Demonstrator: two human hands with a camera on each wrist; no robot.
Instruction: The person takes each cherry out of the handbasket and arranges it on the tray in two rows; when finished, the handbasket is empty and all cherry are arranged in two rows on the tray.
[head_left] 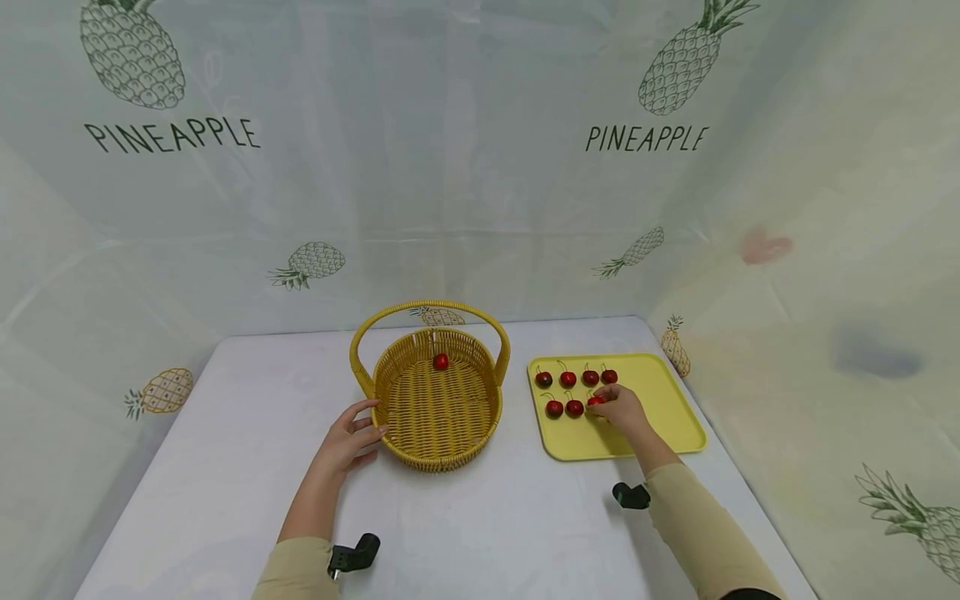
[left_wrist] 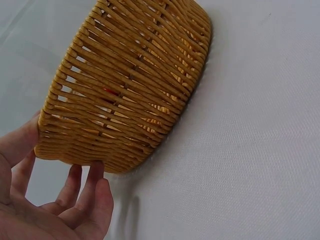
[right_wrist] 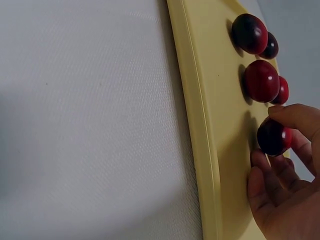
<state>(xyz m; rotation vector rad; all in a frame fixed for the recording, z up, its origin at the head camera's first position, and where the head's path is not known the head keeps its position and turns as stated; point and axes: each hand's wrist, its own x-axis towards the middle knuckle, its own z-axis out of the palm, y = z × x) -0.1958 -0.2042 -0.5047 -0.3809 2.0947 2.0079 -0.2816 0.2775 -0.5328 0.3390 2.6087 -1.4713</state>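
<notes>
A yellow woven basket (head_left: 442,463) with a tall handle stands left of centre, one red cherry (head_left: 440,362) lying inside near its back wall. My left hand (head_left: 345,442) holds the basket's left rim; in the left wrist view the thumb and fingers lie on either side of the wicker wall (left_wrist: 125,90). Over on the yellow tray (head_left: 667,408), my right hand (head_left: 624,412) pinches a dark red cherry (right_wrist: 274,137) between thumb and fingers. Several more cherries (head_left: 567,379) with stems sit in two rows beside and behind that hand.
The table has a white cloth (head_left: 480,533). Behind it and at the sides hangs a pale curtain (head_left: 450,208) printed with pineapples. Bare white cloth lies between the basket and the tray, and the tray's right part is bare yellow.
</notes>
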